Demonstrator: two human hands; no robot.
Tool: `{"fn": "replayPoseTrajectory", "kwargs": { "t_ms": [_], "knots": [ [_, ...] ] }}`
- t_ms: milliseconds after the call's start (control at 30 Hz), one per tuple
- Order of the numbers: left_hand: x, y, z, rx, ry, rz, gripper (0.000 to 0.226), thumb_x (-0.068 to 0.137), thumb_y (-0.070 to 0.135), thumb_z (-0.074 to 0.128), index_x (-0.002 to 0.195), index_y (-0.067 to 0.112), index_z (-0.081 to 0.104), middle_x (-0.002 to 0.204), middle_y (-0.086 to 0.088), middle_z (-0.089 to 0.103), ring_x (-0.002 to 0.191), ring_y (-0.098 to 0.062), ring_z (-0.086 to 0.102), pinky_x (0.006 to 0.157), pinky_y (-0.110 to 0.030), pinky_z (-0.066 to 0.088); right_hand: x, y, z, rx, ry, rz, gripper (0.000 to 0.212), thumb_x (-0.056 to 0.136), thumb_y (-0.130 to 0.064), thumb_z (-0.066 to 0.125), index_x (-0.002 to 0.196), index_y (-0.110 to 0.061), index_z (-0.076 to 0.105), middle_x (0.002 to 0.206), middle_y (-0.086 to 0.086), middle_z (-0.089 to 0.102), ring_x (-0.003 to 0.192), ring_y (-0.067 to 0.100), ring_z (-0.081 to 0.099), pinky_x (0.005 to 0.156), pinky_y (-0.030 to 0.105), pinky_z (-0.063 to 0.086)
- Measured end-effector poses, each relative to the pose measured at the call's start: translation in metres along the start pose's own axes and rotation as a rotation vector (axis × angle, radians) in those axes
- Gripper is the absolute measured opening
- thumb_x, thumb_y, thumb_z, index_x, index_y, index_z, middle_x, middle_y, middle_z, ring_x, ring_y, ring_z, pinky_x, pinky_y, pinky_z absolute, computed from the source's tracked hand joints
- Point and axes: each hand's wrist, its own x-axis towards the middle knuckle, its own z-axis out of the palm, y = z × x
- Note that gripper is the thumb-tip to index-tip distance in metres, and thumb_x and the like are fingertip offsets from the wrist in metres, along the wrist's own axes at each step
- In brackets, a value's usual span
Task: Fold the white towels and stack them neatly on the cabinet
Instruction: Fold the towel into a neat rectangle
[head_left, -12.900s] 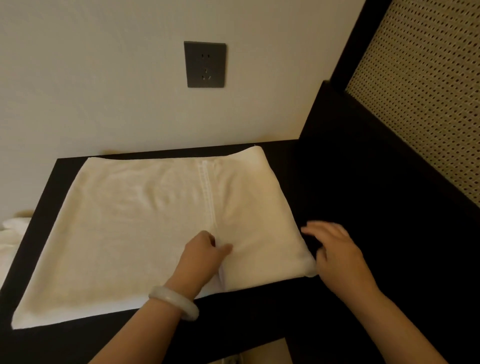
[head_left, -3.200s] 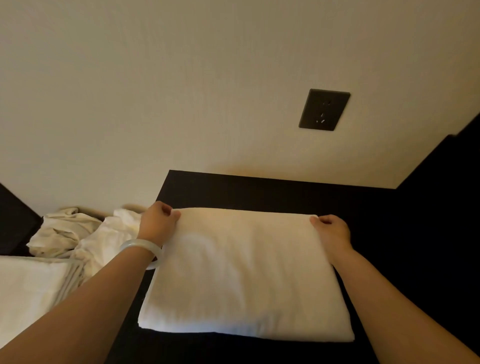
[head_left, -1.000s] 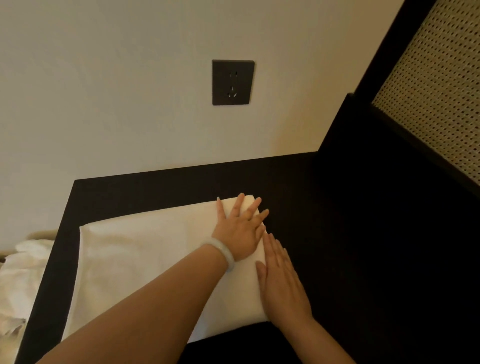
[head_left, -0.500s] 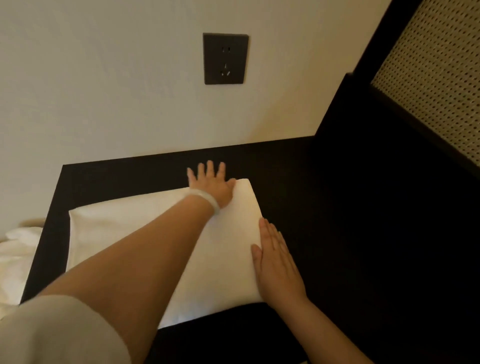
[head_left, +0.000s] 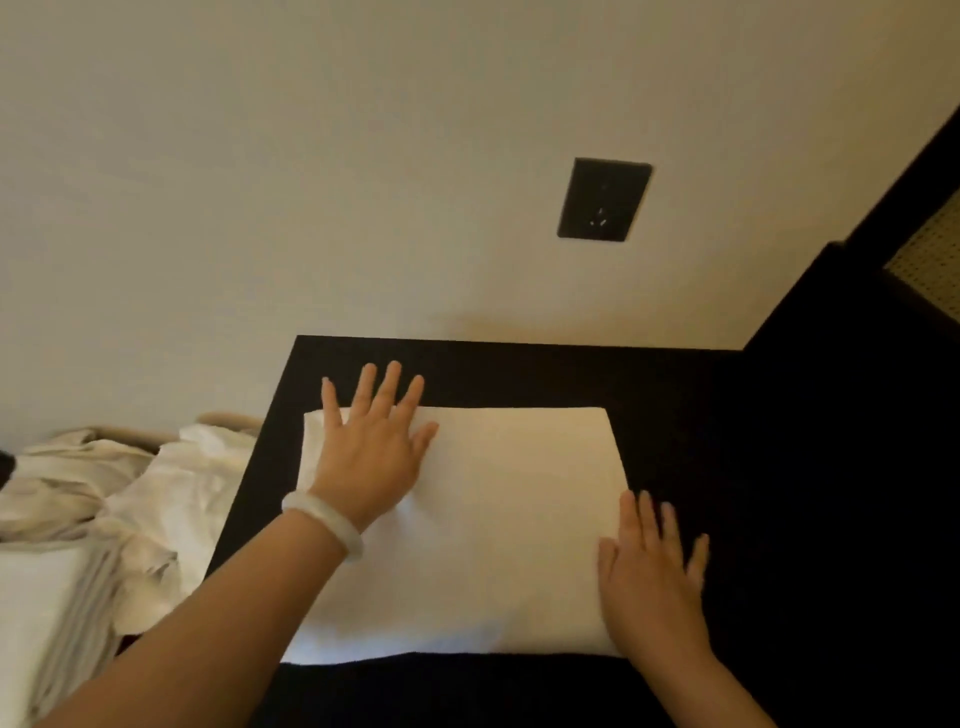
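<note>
A folded white towel (head_left: 498, 525) lies flat as a thick rectangle on the dark cabinet top (head_left: 675, 395). My left hand (head_left: 371, 447), with a pale bangle on the wrist, presses flat on the towel's far left corner, fingers spread and reaching past its far edge. My right hand (head_left: 652, 577) lies flat with straight fingers against the towel's right edge near the front corner, partly on the cabinet top. Neither hand grips anything.
Left of the cabinet lies a heap of crumpled white towels (head_left: 156, 493), with a flat white stack (head_left: 47, 613) at the lower left. A dark wall socket (head_left: 604, 199) sits above. A dark headboard with woven panel (head_left: 930, 254) rises on the right.
My left hand has slid from the towel's far right corner to its far left corner. My right hand stays flat at the right edge. The view has swung left.
</note>
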Motion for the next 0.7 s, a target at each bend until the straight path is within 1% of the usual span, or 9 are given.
{"fn": "replayPoseTrajectory", "kwargs": {
  "t_ms": [33,100,200,233,300,367,500,600,700],
  "knots": [
    [-0.014,0.000,0.002,-0.007,-0.019,0.017,0.070,0.095,0.061,-0.004,0.157,0.031,0.007,0.166,-0.002,0.002,0.152,-0.030,-0.003,0.116,-0.066,-0.003,0.001,-0.015,-0.006,-0.111,0.087,-0.034,0.067,0.098,-0.044,0.023,0.155,-0.018,-0.001,0.166,0.005,-0.001,0.152,0.028,-0.005,0.120,0.057,-0.004],
    [-0.035,-0.003,0.013,-0.030,-0.101,0.002,0.070,0.093,0.064,-0.005,0.156,0.036,-0.003,0.165,0.001,-0.010,0.151,-0.031,-0.009,0.113,-0.067,-0.007,0.007,-0.055,-0.015,-0.057,0.223,-0.259,0.068,0.096,-0.044,0.031,0.154,-0.021,0.003,0.164,0.004,-0.004,0.151,0.028,-0.013,0.117,0.057,-0.014],
    [-0.044,-0.020,0.030,-0.075,-0.124,-0.009,0.068,0.091,0.064,-0.008,0.152,0.037,-0.020,0.161,0.005,-0.027,0.150,-0.028,-0.020,0.117,-0.065,-0.006,0.031,-0.108,-0.016,-0.024,0.059,-0.631,0.063,0.100,-0.051,0.018,0.151,-0.035,-0.015,0.161,-0.006,-0.023,0.142,0.015,-0.036,0.115,0.052,-0.024],
    [-0.044,-0.027,0.032,-0.100,-0.113,0.000,0.068,0.091,0.064,-0.008,0.152,0.036,-0.021,0.161,0.005,-0.027,0.150,-0.026,-0.020,0.118,-0.063,-0.005,0.042,-0.115,-0.016,-0.042,-0.003,-0.631,0.062,0.100,-0.054,0.014,0.152,-0.039,-0.016,0.162,-0.008,-0.023,0.143,0.015,-0.034,0.115,0.053,-0.022],
    [-0.043,-0.040,0.033,-0.109,-0.099,-0.018,0.067,0.094,0.062,-0.006,0.154,0.035,-0.016,0.162,0.004,-0.022,0.150,-0.021,-0.017,0.120,-0.059,-0.004,0.060,-0.113,-0.014,-0.050,-0.064,-0.480,0.064,0.098,-0.062,0.009,0.154,-0.039,-0.013,0.164,-0.006,-0.018,0.149,0.019,-0.023,0.118,0.057,-0.013],
    [-0.042,-0.056,0.032,-0.128,-0.102,-0.116,0.065,0.098,0.059,0.002,0.156,0.033,-0.011,0.164,0.002,-0.016,0.151,-0.020,-0.013,0.121,-0.055,-0.001,0.067,-0.109,-0.011,-0.072,-0.078,-0.346,0.068,0.096,-0.065,0.006,0.155,-0.038,-0.012,0.165,-0.003,-0.014,0.151,0.024,-0.017,0.118,0.061,-0.006],
    [-0.068,-0.089,0.027,-0.440,-0.051,-0.449,0.058,0.106,0.039,0.030,0.157,0.017,0.014,0.165,-0.006,0.011,0.152,-0.024,0.008,0.121,-0.042,0.013,0.060,-0.134,-0.026,-0.100,-0.099,-0.270,0.070,0.098,-0.064,0.016,0.158,-0.032,0.000,0.166,0.000,-0.005,0.151,0.031,-0.011,0.117,0.065,-0.006],
    [-0.104,-0.096,0.025,-0.633,0.041,-0.563,0.038,0.102,0.028,0.046,0.137,0.015,0.056,0.144,-0.004,0.045,0.132,-0.025,0.038,0.110,-0.034,0.032,0.040,-0.181,-0.032,0.039,-0.001,-0.647,0.061,0.103,-0.050,0.026,0.157,-0.027,0.012,0.166,-0.002,0.003,0.152,0.021,-0.007,0.118,0.049,-0.007],
    [-0.130,-0.091,0.017,-0.750,0.050,-0.610,0.016,0.097,0.029,0.057,0.101,0.027,0.072,0.109,0.006,0.050,0.107,-0.017,0.041,0.091,-0.027,0.034,0.025,-0.241,-0.027,0.058,-0.061,-0.917,0.058,0.105,-0.044,0.028,0.157,-0.028,0.009,0.166,-0.004,0.002,0.152,0.018,-0.006,0.121,0.047,-0.001]
  ]
}}
